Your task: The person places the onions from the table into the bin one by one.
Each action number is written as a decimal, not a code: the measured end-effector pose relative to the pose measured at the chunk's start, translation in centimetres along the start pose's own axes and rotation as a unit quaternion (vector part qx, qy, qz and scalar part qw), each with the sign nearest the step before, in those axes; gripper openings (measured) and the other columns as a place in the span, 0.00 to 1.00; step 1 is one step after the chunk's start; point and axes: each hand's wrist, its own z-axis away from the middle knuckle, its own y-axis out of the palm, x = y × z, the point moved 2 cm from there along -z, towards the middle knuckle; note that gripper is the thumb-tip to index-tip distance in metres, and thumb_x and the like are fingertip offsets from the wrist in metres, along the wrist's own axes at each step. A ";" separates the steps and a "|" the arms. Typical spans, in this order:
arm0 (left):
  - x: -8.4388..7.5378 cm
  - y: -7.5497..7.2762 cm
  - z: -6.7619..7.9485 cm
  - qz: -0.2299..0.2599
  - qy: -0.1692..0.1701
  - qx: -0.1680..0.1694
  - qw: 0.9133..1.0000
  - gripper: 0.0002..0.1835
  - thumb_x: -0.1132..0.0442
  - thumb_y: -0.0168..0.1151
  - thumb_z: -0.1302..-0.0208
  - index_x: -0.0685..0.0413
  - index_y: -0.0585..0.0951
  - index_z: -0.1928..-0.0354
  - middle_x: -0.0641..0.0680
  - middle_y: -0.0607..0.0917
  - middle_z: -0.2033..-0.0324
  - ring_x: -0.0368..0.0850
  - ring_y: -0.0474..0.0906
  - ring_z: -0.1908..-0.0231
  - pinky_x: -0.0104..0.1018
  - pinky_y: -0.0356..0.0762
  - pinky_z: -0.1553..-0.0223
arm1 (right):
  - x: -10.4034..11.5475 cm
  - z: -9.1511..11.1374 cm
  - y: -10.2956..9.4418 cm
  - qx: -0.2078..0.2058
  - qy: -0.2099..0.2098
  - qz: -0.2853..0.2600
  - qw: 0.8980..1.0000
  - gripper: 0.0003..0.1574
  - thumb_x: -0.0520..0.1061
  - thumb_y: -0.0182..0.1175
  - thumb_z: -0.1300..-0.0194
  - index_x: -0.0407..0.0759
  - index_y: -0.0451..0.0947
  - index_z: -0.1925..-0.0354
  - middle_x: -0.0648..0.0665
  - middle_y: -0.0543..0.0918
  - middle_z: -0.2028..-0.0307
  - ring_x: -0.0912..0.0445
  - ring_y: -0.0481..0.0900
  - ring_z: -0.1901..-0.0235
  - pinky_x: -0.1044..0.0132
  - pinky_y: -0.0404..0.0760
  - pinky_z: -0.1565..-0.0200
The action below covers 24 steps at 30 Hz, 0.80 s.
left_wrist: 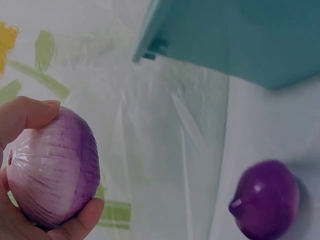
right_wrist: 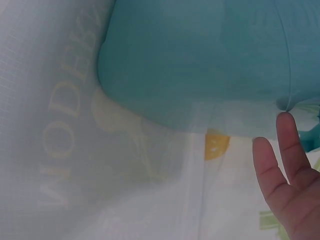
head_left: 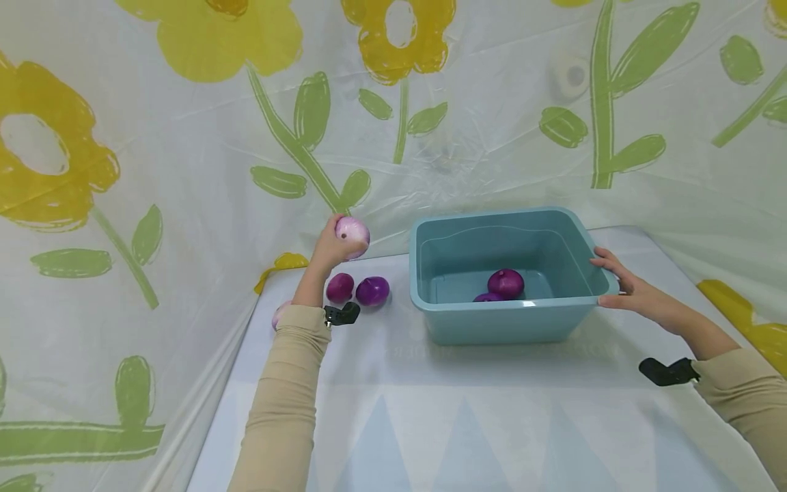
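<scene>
My left hand point(head_left: 328, 249) grips a pale purple onion point(head_left: 353, 236) above the table's far edge, left of the bin. In the left wrist view, the thumb and fingers curl round this onion point(left_wrist: 55, 167). Below it on the table lie a reddish onion point(head_left: 340, 288) and a purple onion point(head_left: 372, 292); another pale onion point(head_left: 279, 314) is partly hidden by my forearm. Two purple onions, one of them the upper onion point(head_left: 506, 283), sit inside the blue-green bin point(head_left: 492, 321). With fingers spread and fairly straight, my right hand point(head_left: 639, 294) touches the bin's right rim.
A white cloth with pale blue triangles covers the table point(head_left: 418, 424). Behind and to the left hangs a flower-printed curtain point(head_left: 203, 171), close to the table's far edge. Black camera mounts are worn on both wrists.
</scene>
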 end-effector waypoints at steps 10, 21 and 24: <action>-4.4 2.2 -0.3 0.041 0.024 0.023 0.999 0.47 0.62 0.68 0.52 0.44 0.53 0.31 0.58 0.59 0.34 0.57 0.61 0.39 0.50 0.72 0.48 | -0.4 -0.1 -0.1 -0.004 -0.011 -0.015 1.000 0.46 0.40 0.51 0.37 0.48 0.37 0.29 0.59 0.25 0.30 0.29 0.27 0.36 0.22 0.40 0.50; -8.0 5.7 -0.6 0.048 0.052 0.063 0.995 0.47 0.61 0.69 0.52 0.42 0.54 0.32 0.56 0.60 0.35 0.54 0.63 0.41 0.48 0.73 0.49 | -0.1 -0.2 0.0 -0.003 -0.003 0.001 1.000 0.46 0.43 0.51 0.36 0.49 0.37 0.29 0.68 0.27 0.33 0.27 0.32 0.37 0.23 0.47 0.51; -8.7 6.9 -0.5 0.043 0.058 0.073 0.995 0.46 0.61 0.69 0.52 0.42 0.54 0.32 0.55 0.61 0.36 0.54 0.64 0.42 0.47 0.75 0.51 | -0.1 -0.2 0.1 -0.003 0.001 0.010 1.000 0.45 0.44 0.50 0.36 0.50 0.37 0.29 0.68 0.26 0.33 0.26 0.35 0.37 0.23 0.51 0.52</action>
